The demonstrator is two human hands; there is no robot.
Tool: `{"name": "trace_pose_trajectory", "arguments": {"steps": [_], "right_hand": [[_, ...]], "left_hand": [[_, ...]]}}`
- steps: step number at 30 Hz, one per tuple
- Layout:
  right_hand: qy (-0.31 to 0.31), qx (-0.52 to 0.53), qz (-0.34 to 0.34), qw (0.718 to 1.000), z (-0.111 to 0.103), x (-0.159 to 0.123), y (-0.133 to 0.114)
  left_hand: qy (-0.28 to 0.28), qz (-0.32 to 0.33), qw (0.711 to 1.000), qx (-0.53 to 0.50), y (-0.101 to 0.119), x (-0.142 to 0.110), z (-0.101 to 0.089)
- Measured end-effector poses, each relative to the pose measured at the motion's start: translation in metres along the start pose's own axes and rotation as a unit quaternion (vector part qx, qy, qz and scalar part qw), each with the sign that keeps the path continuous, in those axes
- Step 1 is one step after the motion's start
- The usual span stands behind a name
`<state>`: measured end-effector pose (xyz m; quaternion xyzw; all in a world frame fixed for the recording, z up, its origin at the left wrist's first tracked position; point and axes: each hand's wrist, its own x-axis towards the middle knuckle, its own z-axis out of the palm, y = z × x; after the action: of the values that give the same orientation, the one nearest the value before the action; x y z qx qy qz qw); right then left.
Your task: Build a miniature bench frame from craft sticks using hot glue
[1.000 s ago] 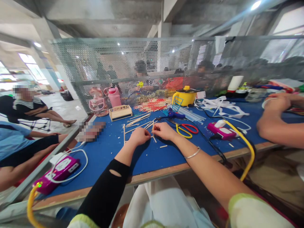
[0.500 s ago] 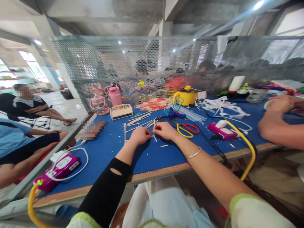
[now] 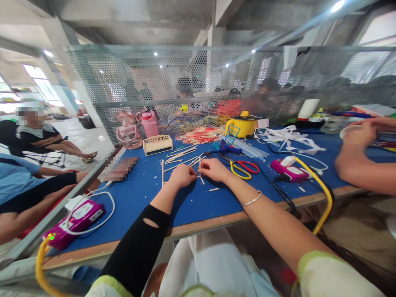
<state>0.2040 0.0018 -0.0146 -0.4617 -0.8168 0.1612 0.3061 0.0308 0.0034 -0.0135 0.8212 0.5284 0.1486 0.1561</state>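
My right hand point(image 3: 214, 170) is pinched around a thin wooden stick point(image 3: 200, 160) that points up between its fingertips. My left hand point(image 3: 183, 175) is closed too, its fingertips almost touching the right ones at the stick's lower part; what they pinch is too small to make out. Left of it, a piece of joined wooden sticks point(image 3: 162, 172) is partly hidden behind the wrist. Two short sticks lie close by, one under the right hand and a loose cut piece point(image 3: 213, 189) nearer me. Behind the hands, longer wooden sticks point(image 3: 181, 154) are scattered on the blue tabletop point(image 3: 198, 208).
Scissors point(image 3: 244, 169) with red and yellow handles and a blue glue gun point(image 3: 228, 148) lie to the right. A small wooden frame model point(image 3: 157, 144), pink bottle point(image 3: 149, 124) and yellow pot point(image 3: 243, 125) stand behind. Purple power strips point(image 3: 289, 170) lie on both sides. A co-worker's arm point(image 3: 355, 161) rests at right.
My hands hold almost the same pose, with the upright stick shifted very slightly. At the right, the co-worker's hands have moved a little.
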Motion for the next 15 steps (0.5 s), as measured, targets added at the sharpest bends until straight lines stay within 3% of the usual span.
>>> {"name": "trace_pose_trajectory", "arguments": {"steps": [10, 13, 15], "right_hand": [[0.0, 0.01, -0.002, 1.0, 0.0007, 0.0007, 0.0018], [-0.003, 0.015, -0.006, 1.0, 0.0002, 0.0005, 0.0017], [-0.005, 0.02, -0.009, 1.0, -0.0001, 0.0003, 0.0014]], "left_hand": [[0.029, 0.023, 0.999, -0.026, -0.0013, -0.001, 0.0017], [0.089, 0.025, 0.995, -0.041, 0.0033, -0.0027, -0.0022], [0.177, 0.047, 0.981, -0.058, 0.0069, -0.0039, -0.0057]]}}
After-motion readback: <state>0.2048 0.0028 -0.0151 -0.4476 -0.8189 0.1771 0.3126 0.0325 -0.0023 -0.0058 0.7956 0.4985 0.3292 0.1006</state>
